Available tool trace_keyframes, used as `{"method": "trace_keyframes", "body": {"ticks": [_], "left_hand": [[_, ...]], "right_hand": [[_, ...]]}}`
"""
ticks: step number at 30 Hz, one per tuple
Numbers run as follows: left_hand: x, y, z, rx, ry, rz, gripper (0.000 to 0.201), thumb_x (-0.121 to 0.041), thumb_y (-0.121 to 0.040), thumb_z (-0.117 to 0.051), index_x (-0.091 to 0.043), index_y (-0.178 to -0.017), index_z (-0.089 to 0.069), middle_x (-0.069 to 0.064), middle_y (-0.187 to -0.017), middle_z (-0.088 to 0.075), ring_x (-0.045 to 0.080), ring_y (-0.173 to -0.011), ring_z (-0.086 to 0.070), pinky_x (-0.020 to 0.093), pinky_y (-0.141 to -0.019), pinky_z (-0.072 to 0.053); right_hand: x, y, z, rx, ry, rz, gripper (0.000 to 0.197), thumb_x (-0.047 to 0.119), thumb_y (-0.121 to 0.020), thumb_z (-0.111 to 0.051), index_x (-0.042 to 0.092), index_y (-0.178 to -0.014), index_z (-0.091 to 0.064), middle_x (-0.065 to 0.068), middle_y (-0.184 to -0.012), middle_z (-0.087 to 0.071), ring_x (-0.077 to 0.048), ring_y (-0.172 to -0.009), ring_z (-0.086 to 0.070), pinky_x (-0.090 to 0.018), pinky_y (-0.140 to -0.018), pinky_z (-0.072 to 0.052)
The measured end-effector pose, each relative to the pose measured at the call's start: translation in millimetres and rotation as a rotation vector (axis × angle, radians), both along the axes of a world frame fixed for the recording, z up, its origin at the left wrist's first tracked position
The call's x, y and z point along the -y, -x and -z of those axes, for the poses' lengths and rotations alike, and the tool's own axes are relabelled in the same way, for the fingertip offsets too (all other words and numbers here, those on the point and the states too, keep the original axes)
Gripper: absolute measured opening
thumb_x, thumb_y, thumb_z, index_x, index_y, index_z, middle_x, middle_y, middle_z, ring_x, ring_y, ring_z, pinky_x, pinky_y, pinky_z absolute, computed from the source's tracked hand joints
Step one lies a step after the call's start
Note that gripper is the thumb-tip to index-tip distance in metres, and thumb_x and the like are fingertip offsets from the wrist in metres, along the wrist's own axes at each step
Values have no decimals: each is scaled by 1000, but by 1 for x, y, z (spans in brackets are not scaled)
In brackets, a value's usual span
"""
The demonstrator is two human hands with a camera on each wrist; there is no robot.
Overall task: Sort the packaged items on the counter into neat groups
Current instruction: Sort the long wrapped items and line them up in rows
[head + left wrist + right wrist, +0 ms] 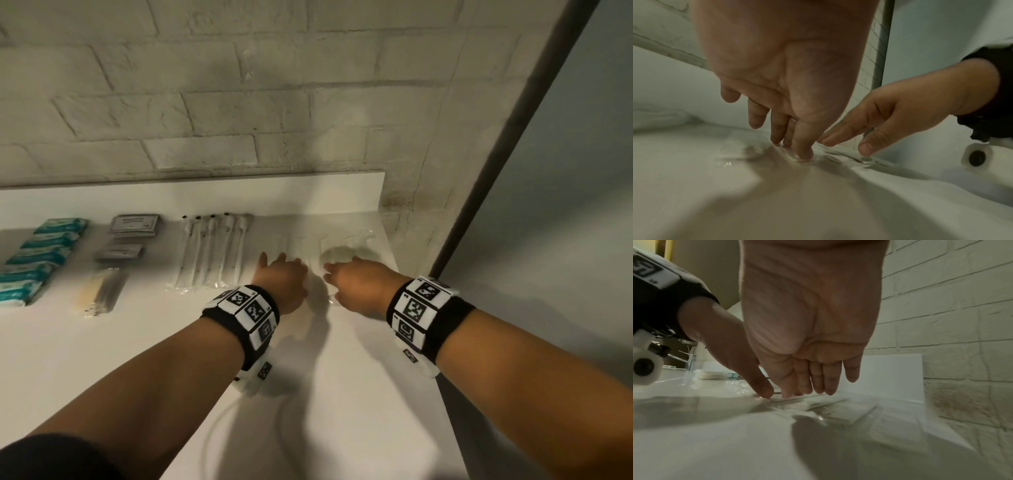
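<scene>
Several flat clear plastic packets [346,245] lie at the back right of the white counter [342,394]. Both hands reach onto them side by side. My left hand [275,265] has its fingers straight and pointing down, and the fingertips [803,154] press on the clear wrap [834,156]. My right hand [334,274] lies just to the right, its straight fingers [818,386] touching the same packets [840,408]. In the right wrist view the left hand's thumb [762,387] touches the plastic beside my right hand. Neither hand grips anything.
Along the counter to the left lie long white items in clear wrap [212,250], grey sachets [133,226], a pack of wooden sticks [99,291] and teal packs [41,253]. A brick wall [239,113] stands behind. The counter's right edge [416,308] is close to my right hand.
</scene>
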State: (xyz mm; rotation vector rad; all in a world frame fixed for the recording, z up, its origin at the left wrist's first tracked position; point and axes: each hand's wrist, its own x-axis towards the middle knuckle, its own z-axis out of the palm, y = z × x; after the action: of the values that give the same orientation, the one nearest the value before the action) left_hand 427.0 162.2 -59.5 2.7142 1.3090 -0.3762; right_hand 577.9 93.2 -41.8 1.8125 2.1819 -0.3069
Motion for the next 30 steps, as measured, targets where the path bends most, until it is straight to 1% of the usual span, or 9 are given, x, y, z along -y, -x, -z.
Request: {"method": "trace_keyframes", "body": {"ticks": [3,5,9,11,15,17,19,23,30], "left_hand": [[0,-1,1,3,7,-12,52,-35,-95,-46,-20,-144,-35,-3,-153,-34,22,-145,-21,53,-117,-4],[-1,-1,2,-5,23,-13,54,-35,-96,-44,-21,-146,-32,-3,-155,-31,22,-146,-18,53,-117,-4],[-3,9,4,54,21,-30,56,-33,-96,-44,-17,-147,-29,3,-157,-25,21,-143,-25,49,-117,-11],[-5,17,4,86,52,-80,58,-26,-96,-43,-13,-149,-24,5,-158,-22,21,-142,-30,45,-117,-13],[-6,30,7,30,112,-139,56,-14,-94,-41,-3,-145,-23,7,-148,-37,22,-135,-40,44,-117,-16],[-4,29,9,-36,125,-123,58,-14,-95,-40,1,-146,-19,11,-148,-34,23,-135,-38,46,-116,-15],[0,25,11,-77,114,-102,57,-15,-95,-38,3,-146,-20,15,-149,-30,26,-135,-36,49,-116,-15],[8,19,11,-49,81,-102,57,-15,-95,-39,3,-146,-21,17,-151,-27,29,-137,-33,51,-115,-15],[14,18,11,-13,65,-112,62,-14,-94,-38,2,-148,-14,16,-156,-17,27,-141,-25,49,-117,-10]], "right_hand": [[-4,5,7,15,17,29,49,15,-94,-42,15,-143,-41,-4,-153,-35,-26,-134,-42,-40,-117,-23],[-4,4,7,0,9,37,48,14,-94,-42,17,-142,-44,-2,-153,-35,-26,-134,-42,-39,-116,-24],[0,8,2,-24,-15,24,49,14,-96,-42,17,-144,-40,0,-159,-22,-22,-141,-31,-40,-118,-17],[1,14,-1,-44,-36,4,52,16,-96,-42,16,-147,-34,-2,-160,-18,-22,-143,-28,-40,-118,-16],[0,32,-3,-21,-3,-43,58,14,-96,-39,14,-151,-22,-5,-161,-9,-20,-145,-21,-42,-120,-13],[-1,38,-3,38,30,-64,58,16,-96,-38,12,-151,-21,-7,-161,-8,-19,-146,-20,-46,-120,-11],[-1,41,-1,88,51,-67,59,16,-96,-38,10,-152,-19,-8,-161,-9,-20,-145,-21,-48,-120,-10],[-2,45,-1,145,68,-61,63,14,-95,-41,11,-152,-15,-8,-161,-7,-20,-146,-19,-49,-120,-8],[-2,48,-2,172,102,-41,67,12,-94,-43,13,-153,-11,-6,-162,-2,-19,-147,-14,-48,-120,-6]]}}
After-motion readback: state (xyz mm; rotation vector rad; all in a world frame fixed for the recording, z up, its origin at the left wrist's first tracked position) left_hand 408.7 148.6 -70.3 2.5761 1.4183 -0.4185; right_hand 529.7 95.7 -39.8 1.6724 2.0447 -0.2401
